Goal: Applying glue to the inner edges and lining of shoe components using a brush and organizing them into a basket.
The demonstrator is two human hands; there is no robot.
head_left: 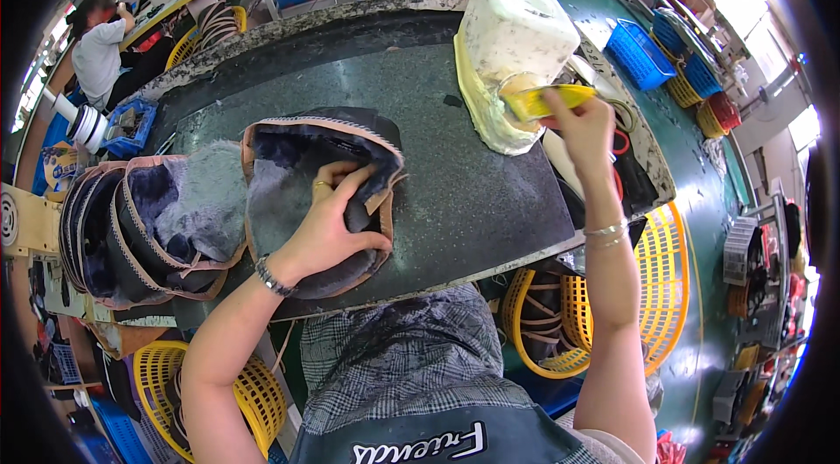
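Observation:
My left hand grips a dark, fur-lined boot upper lying on the black worktop. Its fingers bend into the opening, and the thumb presses at the right edge near a small tan tab. Pinched in my right hand is a flat yellow tool, smeared by motion. The tool's left end is at the cut opening of a white plastic jug; whether it reaches inside is unclear. Thick cream-yellow residue, looking like dried glue, coats the jug's base.
Several more fur-lined uppers overlap at the worktop's left. Yellow baskets stand below at right and left. Red-handled tools lie beside the jug. A seated person is at far left. Blue baskets stand far right.

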